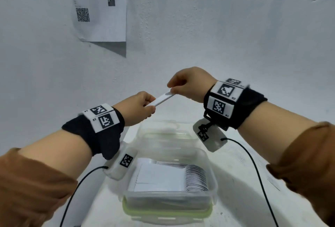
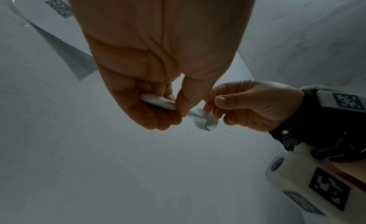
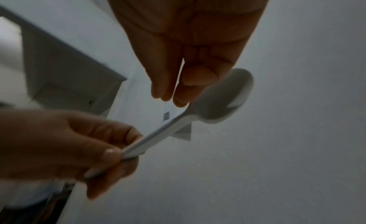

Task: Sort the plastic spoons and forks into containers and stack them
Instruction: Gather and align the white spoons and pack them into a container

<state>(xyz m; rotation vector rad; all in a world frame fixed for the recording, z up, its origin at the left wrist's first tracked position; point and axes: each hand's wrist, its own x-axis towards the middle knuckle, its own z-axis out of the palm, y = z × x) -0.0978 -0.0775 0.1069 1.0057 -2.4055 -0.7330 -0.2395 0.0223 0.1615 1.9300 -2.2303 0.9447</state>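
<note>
— Step in hand?
— Mid-sort, by the look of it. White plastic spoon (image 1: pixel 164 98) held in the air between both hands, above the containers. Left hand (image 1: pixel 137 108) pinching the handle end between thumb and curled fingers; right hand (image 1: pixel 189 84) with fingertips (image 3: pixel 179 94) at the neck, just by the bowl. Whether gripping there or only touching: hard to tell.
— And the containers?
— Near clear container (image 1: pixel 169 176) open, with a row of nested white cutlery (image 1: pixel 196 177) beside a white paper band; spoons or forks, too small to tell. Sitting on a green-rimmed lid or box (image 1: pixel 163 212). Second clear container (image 1: pixel 163 132) just behind, contents blurred.
— Next move?
— Probably letting go with one hand, then lowering the spoon bowl-first into line with its like, nested flat. Needs the right container picked first.
— Surface, room?
— White tabletop (image 1: pixel 244 172), black wrist cables (image 1: pixel 253 163) trailing over it. White wall close behind, printed sheet with a QR code (image 1: pixel 98 7) curling off it.
</note>
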